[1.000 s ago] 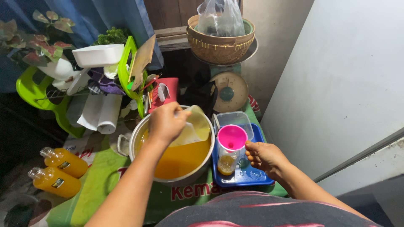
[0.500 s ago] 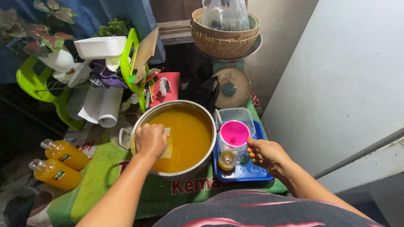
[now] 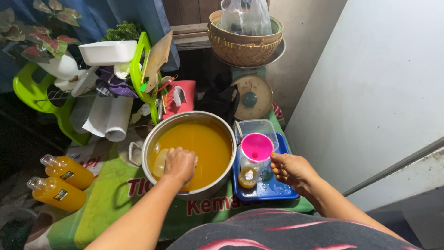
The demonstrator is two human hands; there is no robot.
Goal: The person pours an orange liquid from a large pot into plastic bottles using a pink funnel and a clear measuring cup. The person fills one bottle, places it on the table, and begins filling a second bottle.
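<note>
Orange juice (image 3: 206, 146) is filling a big metal pot (image 3: 152, 134) that is sitting on the green cloth on the bench (image 3: 104, 203). The left hand (image 3: 179, 164) is dipping a pale plastic scoop (image 3: 160, 162) into the juice near the pot's close edge, and its fingers are wrapping tight around the scoop. Just beside the pot, a blue tray (image 3: 273, 190) is holding a small clear bottle (image 3: 249, 175) with a little juice at its bottom. A pink funnel (image 3: 257, 147) is sitting in the top of that bottle. The right hand (image 3: 291, 169) is resting at the side of the bottle and funnel, with its fingers curling a bit and apart, gripping nothing. A clear empty tub (image 3: 257, 127) is sitting at the back of the tray. Two full orange bottles (image 3: 58, 183) are lying on their sides, well apart from the pot, on the left.
</note>
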